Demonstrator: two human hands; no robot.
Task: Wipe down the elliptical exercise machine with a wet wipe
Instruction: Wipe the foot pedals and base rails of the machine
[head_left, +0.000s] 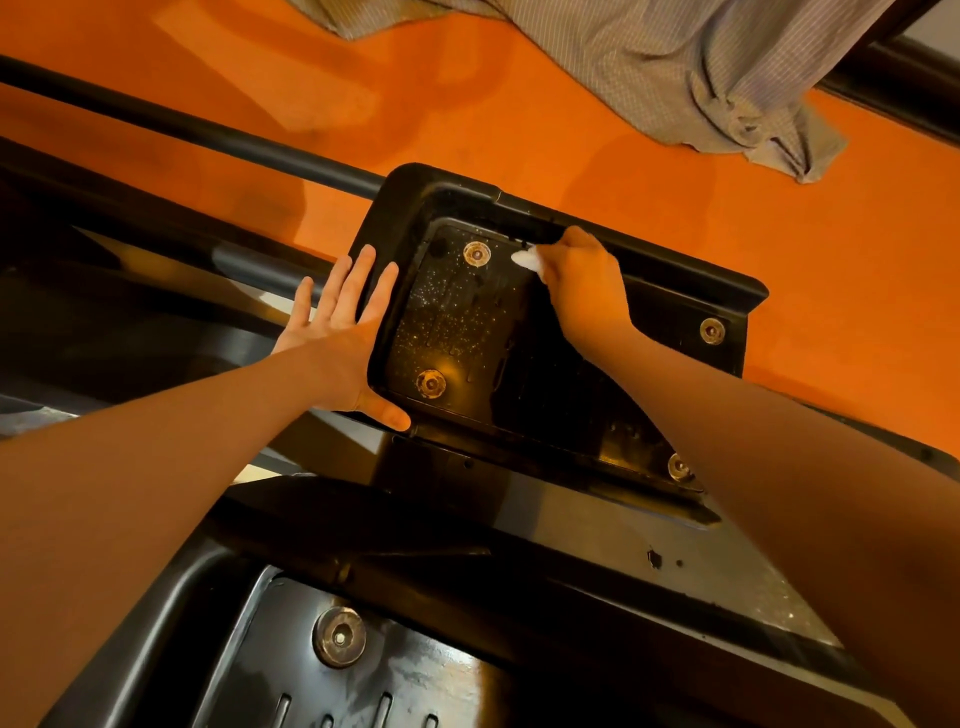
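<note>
An orange floor (571, 119) fills the upper half of the frame, lit in a warm, dim glow with soft darker shadows across its upper left. A crumpled grey cloth (691, 78) with a fine woven pattern lies on it at the upper right. At the far upper right corner a dark frame edge (904, 78) borders a pale surface.

Left hand (340, 332) flat on pedal's (675, 291) left rim, right hand (584, 286) inside pedal — wipe (525, 258) beneath, cloth (701, 67) behind
</note>
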